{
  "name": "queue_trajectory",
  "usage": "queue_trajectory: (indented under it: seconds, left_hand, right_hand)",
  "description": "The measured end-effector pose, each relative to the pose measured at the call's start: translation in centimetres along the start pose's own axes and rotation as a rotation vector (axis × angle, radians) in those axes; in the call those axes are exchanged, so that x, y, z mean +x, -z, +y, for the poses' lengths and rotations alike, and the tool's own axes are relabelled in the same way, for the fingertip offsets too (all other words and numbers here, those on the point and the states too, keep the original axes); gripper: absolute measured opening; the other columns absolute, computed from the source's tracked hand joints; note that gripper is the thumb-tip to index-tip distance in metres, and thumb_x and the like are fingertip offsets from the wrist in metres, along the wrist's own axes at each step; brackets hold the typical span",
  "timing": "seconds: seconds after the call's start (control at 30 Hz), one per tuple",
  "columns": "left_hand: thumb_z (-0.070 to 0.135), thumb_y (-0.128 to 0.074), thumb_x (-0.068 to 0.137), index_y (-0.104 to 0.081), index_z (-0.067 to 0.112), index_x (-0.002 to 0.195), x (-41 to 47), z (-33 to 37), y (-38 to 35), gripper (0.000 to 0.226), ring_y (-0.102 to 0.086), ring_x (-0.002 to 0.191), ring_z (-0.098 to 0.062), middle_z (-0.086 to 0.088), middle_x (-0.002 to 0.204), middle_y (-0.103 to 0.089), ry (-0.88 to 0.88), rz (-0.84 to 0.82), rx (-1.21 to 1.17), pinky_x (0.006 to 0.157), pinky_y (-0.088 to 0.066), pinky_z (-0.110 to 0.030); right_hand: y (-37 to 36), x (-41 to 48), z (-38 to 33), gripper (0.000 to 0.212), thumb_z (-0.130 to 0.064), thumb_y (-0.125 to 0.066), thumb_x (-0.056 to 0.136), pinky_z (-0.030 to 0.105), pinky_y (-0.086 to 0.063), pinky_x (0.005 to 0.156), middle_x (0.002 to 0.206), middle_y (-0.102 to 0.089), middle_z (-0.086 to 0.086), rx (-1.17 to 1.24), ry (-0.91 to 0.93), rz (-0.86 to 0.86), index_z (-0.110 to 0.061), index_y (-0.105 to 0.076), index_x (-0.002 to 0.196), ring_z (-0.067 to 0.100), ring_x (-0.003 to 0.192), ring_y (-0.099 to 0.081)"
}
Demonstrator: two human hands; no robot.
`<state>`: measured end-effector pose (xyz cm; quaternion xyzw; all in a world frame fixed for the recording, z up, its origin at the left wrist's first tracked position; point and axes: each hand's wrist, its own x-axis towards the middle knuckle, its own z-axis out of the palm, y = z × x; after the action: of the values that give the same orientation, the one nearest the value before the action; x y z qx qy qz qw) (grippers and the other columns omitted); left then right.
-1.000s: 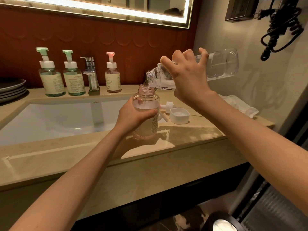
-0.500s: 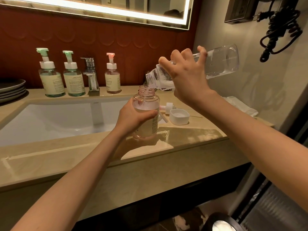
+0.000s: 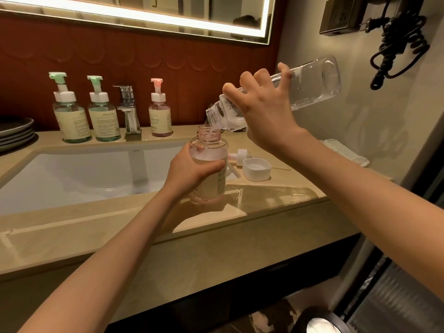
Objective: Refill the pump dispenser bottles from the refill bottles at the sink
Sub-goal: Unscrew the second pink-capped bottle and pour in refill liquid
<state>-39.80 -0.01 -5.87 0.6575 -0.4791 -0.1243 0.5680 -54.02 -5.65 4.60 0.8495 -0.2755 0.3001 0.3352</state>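
Right hand [image 3: 266, 118] grips a nearly drained refill bottle [image 3: 314, 82] over the mostly full dispenser [image 3: 209, 152] gripped by left hand [image 3: 189, 175]; pump [image 3: 241, 156] unfitted at 3 o'clock

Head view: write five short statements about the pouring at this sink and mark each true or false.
1. The right hand tips the clear refill bottle mouth-down over the open bottle. True.
2. The left hand holds the open bottle above the sink basin. False: it grips it on the counter, right of the basin.
3. The pump head is screwed onto the open bottle. False: it lies on the counter behind it.
4. Two green-topped pump bottles and a pink-topped pump bottle flank the faucet. True.
5. The white cap covers the refill bottle's mouth. False: it lies on the counter.
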Motion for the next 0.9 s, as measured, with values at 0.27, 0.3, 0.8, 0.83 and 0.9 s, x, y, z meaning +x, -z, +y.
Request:
queue_trajectory:
  seconds: [0.27,0.3,0.8,0.83,0.9]
  left_hand:
    - [0.055,-0.070,0.047,-0.047,0.019,0.129,0.01,-0.06,-0.01,0.093,-0.050,0.107,-0.013,0.003,0.121,-0.055,0.002,-0.010,0.004,0.086,-0.044,-0.028]
    - [0.052,-0.070,0.050,-0.046,0.019,0.129,0.05,-0.09,-0.02,0.089,-0.050,0.106,-0.014,0.003,0.122,-0.055,0.002,-0.008,0.001,0.085,-0.043,-0.028]
    - [0.052,-0.068,0.047,-0.047,0.018,0.128,-0.06,0.18,-0.03,0.091,-0.050,0.104,-0.015,0.000,0.122,-0.056,-0.005,-0.015,-0.003,0.084,-0.044,-0.029]
    - [0.052,-0.068,0.047,-0.047,0.018,0.127,-0.08,0.20,-0.04,0.090,-0.050,0.104,-0.014,0.001,0.121,-0.056,-0.005,-0.016,-0.001,0.084,-0.043,-0.028]
    - [0.059,-0.066,0.040,-0.048,0.023,0.122,-0.15,0.23,-0.02,0.091,-0.050,0.102,-0.013,0.005,0.114,-0.056,-0.006,-0.023,-0.003,0.082,-0.043,-0.027]
  right_hand:
    - [0.14,0.29,-0.07,0.057,0.007,-0.053,0.080,0.059,-0.005,0.110,0.126,-0.046,0.017,-0.025,0.045,0.007,-0.016,-0.042,0.131,0.036,0.122,-0.039]
    - [0.23,0.29,-0.07,0.057,0.007,-0.052,0.081,0.059,-0.004,0.110,0.127,-0.046,0.017,-0.022,0.050,0.004,-0.017,-0.042,0.131,0.036,0.123,-0.038]
    - [0.85,0.70,-0.17,0.056,0.003,-0.050,0.085,0.059,-0.001,0.111,0.133,-0.040,0.015,-0.053,0.092,-0.022,-0.019,-0.036,0.135,0.034,0.129,-0.032]
    - [0.84,0.73,-0.16,0.056,0.004,-0.050,0.085,0.059,-0.001,0.110,0.132,-0.040,0.015,-0.055,0.098,-0.020,-0.018,-0.036,0.134,0.034,0.128,-0.032]
    - [0.86,0.83,-0.15,0.056,0.005,-0.050,0.084,0.060,-0.001,0.110,0.131,-0.041,0.016,-0.053,0.110,-0.012,-0.017,-0.038,0.133,0.035,0.127,-0.034]
